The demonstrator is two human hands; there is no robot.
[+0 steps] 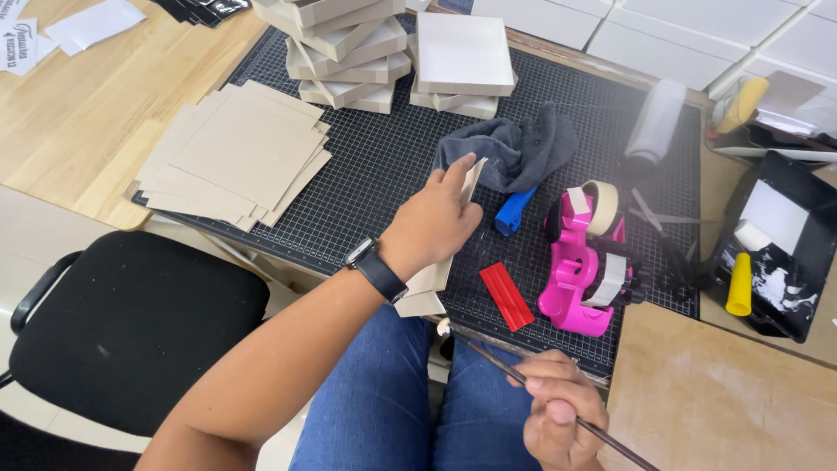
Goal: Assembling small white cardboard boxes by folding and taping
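Cardboard panel [433, 262] — a thin, pale brown board — stands nearly on edge over the near rim of the black gridded cutting mat [384, 166], gripped by the left hand [433, 222], whose fingers [459, 172] are clamped over its top edge while the wrist carries a dark watch [375, 266]. The right hand [558, 419] sits low, just above the blue-jeaned lap, its fingers closed around a thin dark brush handle [540, 392] that runs slantwise, the pale tip [444, 328] pointing toward the lower corner of the panel, close to it but whether it touches cannot be told. On the mat, just right of the panel, lies a flat red scraper [507, 296], and beyond it a pink tape dispenser [582, 266] with a roll of pale tape on top. A grey cloth [510, 150] is bunched behind the left hand, with a blue tool [513, 211] poking out from under it. Farther left on the mat lies a fanned stack of cardboard squares [240, 153] — behind it, piles of shallow white box trays [344, 44] and a white box lid [462, 52]. A black tray [776, 244] with a yellow roller [739, 284] rests at the right of the surface, and a black chair [131, 327] stands at the left.
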